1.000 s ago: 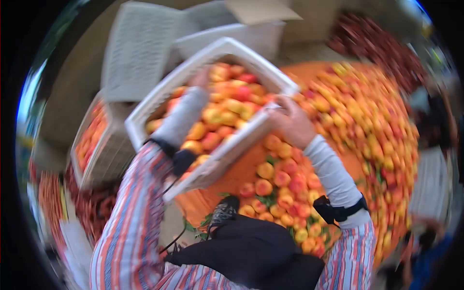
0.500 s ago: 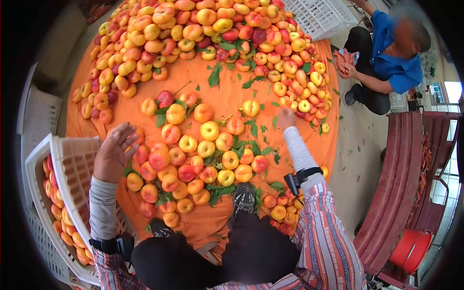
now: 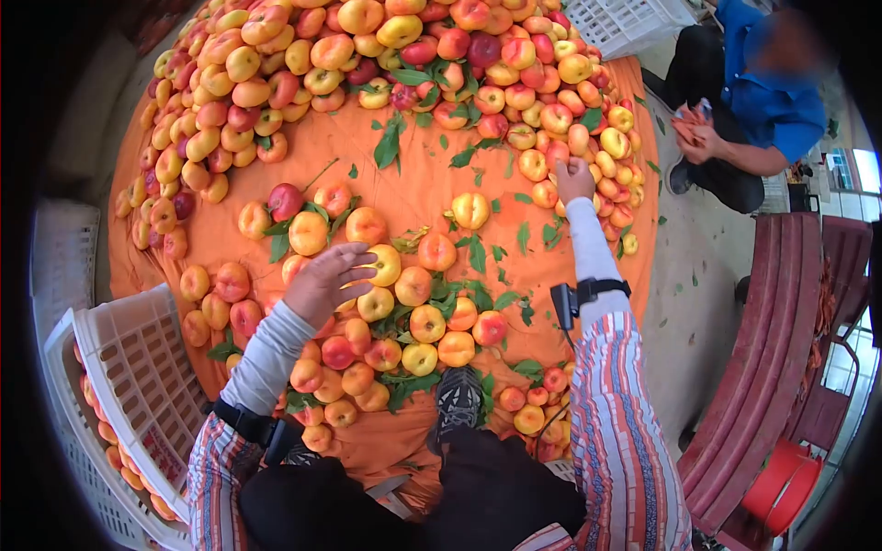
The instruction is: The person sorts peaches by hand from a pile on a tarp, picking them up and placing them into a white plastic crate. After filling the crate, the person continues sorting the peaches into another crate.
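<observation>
At the right side of the peach pile (image 3: 400, 30), with the right grip (image 3: 576, 181) among the fruit, forearm stretched forward, fingers curled; cannot tell whether pinching a peach. Over the loose peaches (image 3: 427, 323) nearer the feet, with the left grip (image 3: 322, 283) spread, back of the hand up, fingers pointing rightward. Beneath, an orange sheet (image 3: 423, 174); at left, a white crate (image 3: 138, 344); at far right, a crouched person in blue (image 3: 790, 106).

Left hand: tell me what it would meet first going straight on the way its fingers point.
Most likely the yellow peach directly ahead of the left hand. Height is hard to judge from this one view, so the hand might pass over it instead.
</observation>
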{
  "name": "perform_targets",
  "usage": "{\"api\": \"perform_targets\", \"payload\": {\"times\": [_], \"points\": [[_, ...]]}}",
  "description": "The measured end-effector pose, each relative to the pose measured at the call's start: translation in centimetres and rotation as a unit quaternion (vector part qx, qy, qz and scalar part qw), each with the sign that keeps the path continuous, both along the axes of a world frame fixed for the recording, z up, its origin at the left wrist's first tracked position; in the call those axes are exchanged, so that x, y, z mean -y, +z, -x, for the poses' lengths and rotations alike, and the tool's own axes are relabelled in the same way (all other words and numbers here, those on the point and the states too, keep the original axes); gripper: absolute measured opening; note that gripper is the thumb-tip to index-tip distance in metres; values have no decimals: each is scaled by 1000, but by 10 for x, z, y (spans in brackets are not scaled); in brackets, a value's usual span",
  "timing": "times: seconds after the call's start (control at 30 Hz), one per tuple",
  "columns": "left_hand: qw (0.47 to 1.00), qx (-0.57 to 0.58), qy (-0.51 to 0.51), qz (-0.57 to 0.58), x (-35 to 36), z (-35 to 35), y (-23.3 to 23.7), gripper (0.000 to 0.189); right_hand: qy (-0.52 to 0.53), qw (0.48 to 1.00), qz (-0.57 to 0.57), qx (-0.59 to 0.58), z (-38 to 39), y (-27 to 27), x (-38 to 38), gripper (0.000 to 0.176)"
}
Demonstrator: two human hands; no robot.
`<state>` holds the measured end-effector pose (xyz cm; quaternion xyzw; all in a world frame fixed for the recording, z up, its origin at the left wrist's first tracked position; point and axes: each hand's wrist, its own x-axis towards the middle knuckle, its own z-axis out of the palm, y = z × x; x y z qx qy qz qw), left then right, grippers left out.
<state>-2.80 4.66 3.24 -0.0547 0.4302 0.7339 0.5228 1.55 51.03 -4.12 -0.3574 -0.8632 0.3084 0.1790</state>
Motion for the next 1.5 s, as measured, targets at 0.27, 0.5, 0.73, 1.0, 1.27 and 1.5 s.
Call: {"api": "perform_targets", "payload": {"times": [0.27,0.5,0.73,1.0,1.27,1.5], "points": [[999,34,-21,-34,-24,-13,-18,36,-48,998,-24,17,0,-11,4,52],[999,35,-18,-22,-19,-14,-24,36,-53,993,-105,1,4,-27,10,53],[999,6,-6,-31,-16,-15,-26,37,72,802,567,-170,-24,33,88,30],[989,-146,-23,9,-47,-19,-6,52,207,797,568,-18,-33,72,182,36],[997,-69,10,-39,-47,-26,-14,62,206,742,637,15,-44,55,226,35],[988,94,31,-119,-44,-21,-25,41,221,744,626,71,-50,55,238,28]]}}
